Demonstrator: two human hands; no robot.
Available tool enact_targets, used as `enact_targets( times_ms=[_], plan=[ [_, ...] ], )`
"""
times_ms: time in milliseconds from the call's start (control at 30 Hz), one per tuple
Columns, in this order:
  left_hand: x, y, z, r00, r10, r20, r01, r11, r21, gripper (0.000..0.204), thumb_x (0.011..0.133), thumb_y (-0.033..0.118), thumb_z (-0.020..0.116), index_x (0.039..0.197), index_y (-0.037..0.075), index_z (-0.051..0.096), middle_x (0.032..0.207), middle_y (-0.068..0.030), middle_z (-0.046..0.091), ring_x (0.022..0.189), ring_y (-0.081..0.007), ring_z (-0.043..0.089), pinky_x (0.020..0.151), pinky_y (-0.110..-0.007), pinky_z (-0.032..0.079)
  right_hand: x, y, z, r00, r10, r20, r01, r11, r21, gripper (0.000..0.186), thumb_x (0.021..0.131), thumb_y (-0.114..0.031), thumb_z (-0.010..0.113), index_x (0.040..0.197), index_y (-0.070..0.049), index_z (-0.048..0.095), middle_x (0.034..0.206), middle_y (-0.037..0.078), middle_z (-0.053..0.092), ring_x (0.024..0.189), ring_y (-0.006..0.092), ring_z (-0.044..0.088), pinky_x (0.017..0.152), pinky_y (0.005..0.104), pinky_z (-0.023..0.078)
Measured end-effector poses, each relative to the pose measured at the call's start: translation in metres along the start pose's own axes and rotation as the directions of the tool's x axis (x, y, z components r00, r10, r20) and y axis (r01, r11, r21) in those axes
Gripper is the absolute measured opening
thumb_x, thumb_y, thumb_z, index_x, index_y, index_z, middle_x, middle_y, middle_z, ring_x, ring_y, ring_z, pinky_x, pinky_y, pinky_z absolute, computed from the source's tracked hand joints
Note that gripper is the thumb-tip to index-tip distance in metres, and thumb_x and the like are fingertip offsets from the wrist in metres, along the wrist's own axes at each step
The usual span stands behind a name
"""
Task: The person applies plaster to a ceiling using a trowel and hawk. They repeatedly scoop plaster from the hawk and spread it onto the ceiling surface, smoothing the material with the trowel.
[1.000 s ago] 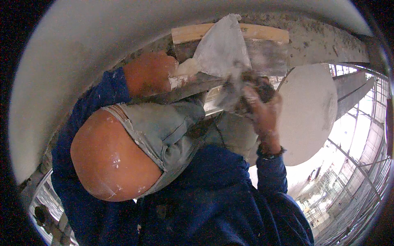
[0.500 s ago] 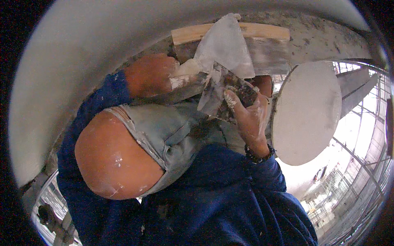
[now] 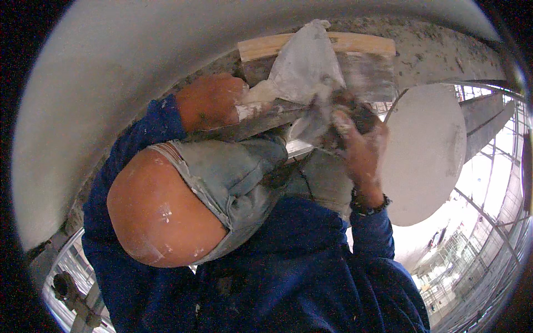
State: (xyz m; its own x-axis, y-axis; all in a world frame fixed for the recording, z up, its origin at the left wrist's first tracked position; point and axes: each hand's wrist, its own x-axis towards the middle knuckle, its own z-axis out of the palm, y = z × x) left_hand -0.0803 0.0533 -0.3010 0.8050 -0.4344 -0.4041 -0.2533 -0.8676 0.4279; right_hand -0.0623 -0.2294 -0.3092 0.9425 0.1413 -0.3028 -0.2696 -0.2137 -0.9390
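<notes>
My left hand [image 3: 214, 101] is closed around the white-caked handle of a trowel. The trowel's triangular, plaster-coated blade [image 3: 308, 61] points up and away from me. My right hand [image 3: 363, 147], a dark beaded bracelet at its wrist, grips a thin, flat scraper [image 3: 313, 125] smeared grey and dark. The scraper is blurred by motion, with its upper edge close to the lower part of the trowel blade; I cannot tell whether they touch. Behind the trowel is a wide grey metal blade [image 3: 366, 72] with a wooden strip [image 3: 363, 43] along its far edge.
My bent knee [image 3: 161, 211], in torn jeans, sticks up at left below my left hand. A smooth curved grey wall [image 3: 66, 111] rises on the left. At right stands a large pale rounded panel [image 3: 427, 150], with bright metal framework [image 3: 488, 183] beyond it.
My right hand has swung rightward with the scraper, whose lower left side has pulled away from my left hand. My left hand and the trowel have shifted only slightly right.
</notes>
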Motion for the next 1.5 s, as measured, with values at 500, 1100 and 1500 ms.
enact_targets(
  times_ms=[500, 1100, 1500],
  plan=[
    [0.008, 0.013, -0.009, 0.999, 0.019, 0.034, -0.02, 0.999, 0.029, 0.027, 0.064, 0.02, 0.059, 0.079, -0.002, 0.058, 0.078, -0.0219, 0.059, 0.075, -0.0395, 0.058, 0.068, -0.047, 0.047, 0.006, 0.01, -0.004, 0.997, -0.077, 0.028, 0.081, 0.978, -0.193, 0.036, 0.078, -0.026, 0.067, 0.102, 0.0, 0.063, 0.099, 0.015, 0.062, 0.09, 0.0283, 0.059, 0.081, 0.0361, 0.047],
    [0.017, -0.001, 0.01, 0.996, -0.084, 0.042, 0.087, 0.993, -0.079, 0.03, 0.058, 0.02, 0.063, 0.078, -0.002, 0.06, 0.075, -0.0234, 0.061, 0.07, -0.0407, 0.06, 0.064, -0.048, 0.047, 0.032, -0.027, 0.004, 0.963, 0.037, 0.268, -0.049, 0.998, 0.04, 0.045, 0.077, -0.033, 0.067, 0.102, 0.003, 0.059, 0.096, 0.022, 0.063, 0.091, 0.0354, 0.06, 0.083, 0.0399, 0.046],
    [0.018, 0.002, 0.004, 0.999, -0.02, 0.032, 0.02, 1.0, -0.013, 0.025, 0.061, 0.017, 0.062, 0.076, -0.002, 0.06, 0.075, -0.0226, 0.059, 0.072, -0.0408, 0.059, 0.065, -0.048, 0.047, 0.027, -0.022, 0.009, 0.942, -0.151, 0.301, 0.284, 0.837, -0.468, 0.046, 0.075, -0.018, 0.072, 0.111, 0.005, 0.054, 0.111, 0.016, 0.056, 0.097, 0.0223, 0.059, 0.081, 0.0299, 0.05]
  ],
)
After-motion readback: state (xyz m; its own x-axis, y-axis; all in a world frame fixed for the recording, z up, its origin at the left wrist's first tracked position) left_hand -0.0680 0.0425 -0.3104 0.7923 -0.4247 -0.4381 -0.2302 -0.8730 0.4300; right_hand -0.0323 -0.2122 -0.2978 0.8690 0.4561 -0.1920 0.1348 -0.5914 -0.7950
